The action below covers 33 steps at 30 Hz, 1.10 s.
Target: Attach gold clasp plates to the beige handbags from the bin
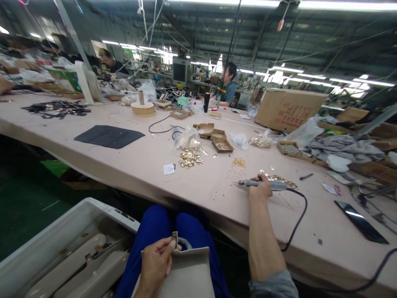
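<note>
My right hand (260, 186) is wrapped round a grey electric screwdriver (276, 185), held level just above the table, its tip pointing left. A black cord runs from its back end. Scattered small screws (238, 162) lie beyond the tip, and gold metal plates (285, 180) are behind the hand. My left hand (159, 258) pinches a small gold metal plate (175, 239) at the upper edge of a light grey bag (194, 273) on my lap. A grey loop of the bag shows behind the fingers.
A white crate (83, 207) with several grey bags stands at my left. On the table are a pile of gold plates (190, 159), small cardboard trays (221, 142), a black sheet (108, 135) and a phone (361, 221). A co-worker (228, 87) sits across the table.
</note>
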Each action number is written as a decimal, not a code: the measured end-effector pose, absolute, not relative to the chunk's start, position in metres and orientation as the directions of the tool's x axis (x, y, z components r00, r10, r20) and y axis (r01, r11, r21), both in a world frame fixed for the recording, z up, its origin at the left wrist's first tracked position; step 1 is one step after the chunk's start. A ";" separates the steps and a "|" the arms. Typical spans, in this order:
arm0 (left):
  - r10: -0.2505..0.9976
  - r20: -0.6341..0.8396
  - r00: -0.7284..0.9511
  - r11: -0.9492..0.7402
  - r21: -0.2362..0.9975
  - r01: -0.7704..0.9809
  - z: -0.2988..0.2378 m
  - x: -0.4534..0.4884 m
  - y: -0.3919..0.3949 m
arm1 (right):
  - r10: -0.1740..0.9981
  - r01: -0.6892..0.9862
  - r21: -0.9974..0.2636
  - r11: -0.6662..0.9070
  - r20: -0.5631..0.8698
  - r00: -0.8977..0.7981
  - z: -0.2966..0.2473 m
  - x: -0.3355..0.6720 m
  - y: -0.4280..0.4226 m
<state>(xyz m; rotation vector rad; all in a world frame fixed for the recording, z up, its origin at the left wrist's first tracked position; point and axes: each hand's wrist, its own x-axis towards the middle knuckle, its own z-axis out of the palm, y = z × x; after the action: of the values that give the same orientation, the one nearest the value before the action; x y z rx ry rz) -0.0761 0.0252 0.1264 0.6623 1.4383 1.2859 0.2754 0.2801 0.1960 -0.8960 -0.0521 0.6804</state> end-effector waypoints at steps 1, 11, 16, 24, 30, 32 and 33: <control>0.892 -0.333 -0.306 0.272 0.935 -0.227 0.126 -0.076 0.026 | 0.556 -0.521 -0.734 0.435 -0.236 0.797 0.192 0.276 0.282; 0.882 -0.334 -0.333 0.269 0.936 -0.227 0.113 -0.074 0.031 | 0.491 -0.453 -0.759 0.469 -0.202 0.847 0.168 0.275 0.294; 0.886 -0.353 -0.301 0.287 0.927 -0.241 0.101 -0.079 0.035 | 0.484 -0.436 -0.771 0.464 -0.191 0.854 0.165 0.276 0.299; 0.893 -0.349 -0.283 0.285 0.927 -0.245 0.088 -0.083 0.040 | 0.520 -0.459 -0.748 0.479 -0.180 0.835 0.166 0.279 0.293; 0.890 -0.373 -0.262 0.309 0.917 -0.253 0.083 -0.086 0.042 | 0.538 -0.505 -0.704 0.500 -0.205 0.818 0.169 0.279 0.291; 0.887 -0.377 -0.266 0.314 0.916 -0.250 0.084 -0.086 0.042 | 0.533 -0.513 -0.692 0.508 -0.215 0.818 0.169 0.278 0.290; 0.886 -0.377 -0.270 0.315 0.917 -0.246 0.084 -0.086 0.041 | 0.530 -0.514 -0.688 0.512 -0.218 0.819 0.170 0.277 0.289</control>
<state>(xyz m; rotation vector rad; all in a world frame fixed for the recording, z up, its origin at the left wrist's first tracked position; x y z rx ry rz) -0.0855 0.0413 0.0842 0.6304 1.4302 1.2384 0.2775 0.2894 0.1698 -0.8205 -0.0210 0.6281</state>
